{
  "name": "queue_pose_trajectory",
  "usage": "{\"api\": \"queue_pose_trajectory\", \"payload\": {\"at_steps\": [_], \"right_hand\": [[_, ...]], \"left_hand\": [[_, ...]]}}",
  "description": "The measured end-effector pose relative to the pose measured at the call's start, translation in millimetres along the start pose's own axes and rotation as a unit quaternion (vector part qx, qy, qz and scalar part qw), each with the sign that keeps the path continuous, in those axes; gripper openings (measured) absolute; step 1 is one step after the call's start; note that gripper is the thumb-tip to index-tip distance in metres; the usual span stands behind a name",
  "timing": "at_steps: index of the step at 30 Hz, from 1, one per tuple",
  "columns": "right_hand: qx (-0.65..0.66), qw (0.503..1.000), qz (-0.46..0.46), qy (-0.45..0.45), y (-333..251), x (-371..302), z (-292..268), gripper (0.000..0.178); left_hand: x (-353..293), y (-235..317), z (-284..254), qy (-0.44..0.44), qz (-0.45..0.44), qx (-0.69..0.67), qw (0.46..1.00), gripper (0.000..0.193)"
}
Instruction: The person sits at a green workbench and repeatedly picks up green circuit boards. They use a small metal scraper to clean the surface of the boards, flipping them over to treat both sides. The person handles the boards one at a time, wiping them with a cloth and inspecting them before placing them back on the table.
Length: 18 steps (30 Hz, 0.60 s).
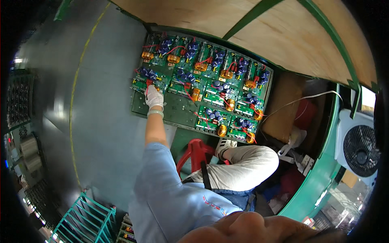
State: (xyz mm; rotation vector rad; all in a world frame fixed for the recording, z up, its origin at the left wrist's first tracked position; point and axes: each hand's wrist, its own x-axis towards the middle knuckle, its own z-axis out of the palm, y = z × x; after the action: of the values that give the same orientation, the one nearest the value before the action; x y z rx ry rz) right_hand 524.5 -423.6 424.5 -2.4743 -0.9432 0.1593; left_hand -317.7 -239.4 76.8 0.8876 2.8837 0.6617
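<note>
My left hand (154, 97), in a white glove, reaches forward on an outstretched arm in a light blue sleeve. It closes on the near edge of a green circuit board (149, 79) at the left end of a dark green tray (178, 111) on the floor. Several like boards (221, 95) lie in rows on the tray, each with copper coils, blue capacitors and red wires. The tray's near left part is bare. My right hand is out of sight.
A red plastic stool (195, 152) stands under me, with my knee in white trousers (251, 162) bent to the right. A plywood surface with green framing (283, 36) lies beyond the tray. A white fan (358, 150) stands at right, a teal wire rack (87, 218) at lower left, and a yellow floor line (74, 101) at left.
</note>
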Motion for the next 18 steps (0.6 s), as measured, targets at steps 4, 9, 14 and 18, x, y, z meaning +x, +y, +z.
{"api": "queue_pose_trajectory", "payload": {"at_steps": [4,9,14,18], "right_hand": [[-0.068,0.997,-0.031,0.007,-6.8,10.0,8.7,0.026],[-0.108,0.993,-0.04,0.012,-3.3,12.2,9.9,0.027],[-0.136,0.99,-0.044,0.013,0.1,17.9,12.0,0.029],[-0.152,0.987,-0.043,0.011,3.1,19.2,13.9,0.03]], "left_hand": [[17.6,11.0,21.0,-0.01,-0.042,0.012,0.999,0.041],[36.9,7.0,64.1,-0.011,-0.045,0.02,0.999,0.045],[35.6,10.2,87.7,0.009,-0.024,0.037,0.999,0.044],[33.7,6.3,88.2,-0.002,-0.034,-0.003,0.999,0.04]]}}
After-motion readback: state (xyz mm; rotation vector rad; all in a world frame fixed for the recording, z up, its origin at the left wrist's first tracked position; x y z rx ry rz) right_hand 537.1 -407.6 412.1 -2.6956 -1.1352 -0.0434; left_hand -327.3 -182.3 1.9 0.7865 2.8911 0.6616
